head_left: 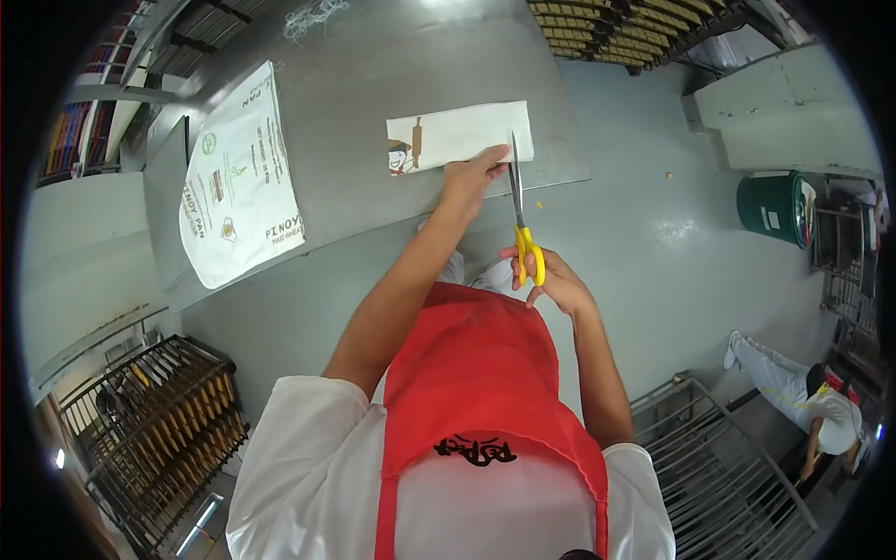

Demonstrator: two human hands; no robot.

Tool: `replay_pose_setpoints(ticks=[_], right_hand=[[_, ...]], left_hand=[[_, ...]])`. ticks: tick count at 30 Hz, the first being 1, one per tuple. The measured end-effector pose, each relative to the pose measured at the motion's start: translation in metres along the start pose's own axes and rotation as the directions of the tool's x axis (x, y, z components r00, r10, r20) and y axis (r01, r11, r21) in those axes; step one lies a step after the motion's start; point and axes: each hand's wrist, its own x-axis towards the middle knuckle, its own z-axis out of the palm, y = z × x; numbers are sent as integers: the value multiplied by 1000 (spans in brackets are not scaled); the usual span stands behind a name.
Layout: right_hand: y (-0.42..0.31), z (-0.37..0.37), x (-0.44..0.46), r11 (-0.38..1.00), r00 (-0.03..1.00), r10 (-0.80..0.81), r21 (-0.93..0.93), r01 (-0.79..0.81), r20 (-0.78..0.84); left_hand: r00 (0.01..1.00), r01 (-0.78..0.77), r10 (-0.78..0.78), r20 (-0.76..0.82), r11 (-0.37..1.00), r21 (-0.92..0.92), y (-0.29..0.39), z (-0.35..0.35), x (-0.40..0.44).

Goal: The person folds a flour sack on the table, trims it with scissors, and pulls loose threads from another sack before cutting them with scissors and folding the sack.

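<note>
A folded piece of white printed sack (457, 133), with a brown cartoon figure at its left end, lies on the metal table near its right corner. My left hand (474, 177) grips the near edge of this piece, towards its right end. In my right hand (558, 282) are scissors (529, 254) with yellow handles, my fingers closed around them. Their blades point away from me and cross the right end of the sack piece, just beside my left fingertips. Whether the blades are apart there is hard to make out.
Another white printed sack (245, 182) lies flat at the table's left. Tangled white string (315, 17) sits at its far side. Loaded racks (159, 411) stand lower left, with more at the top. A green bin (775, 210) and a person (821, 401) are at right.
</note>
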Motion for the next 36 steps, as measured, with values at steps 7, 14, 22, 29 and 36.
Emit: replay_pose_setpoints(ticks=[7,14,22,29,36], right_hand=[[-6,7,10,999,997,-27,31,30,-74],[-13,12,21,998,983,-26,54,36,-183],[-18,19,28,999,970,-1,48,13,-242],[-15,22,38,995,937,30,101,6,-347],[-4,33,40,992,919,27,126,24,-393]], left_hand=[[1000,-21,21,-20,1000,19,-1,3,-1],[999,-32,34,-41,998,48,-1,8,-2],[997,-68,72,-37,994,83,-6,3,-2],[997,-64,71,-42,986,152,-3,6,-1],[997,-78,81,-11,984,160,-1,4,-3]])
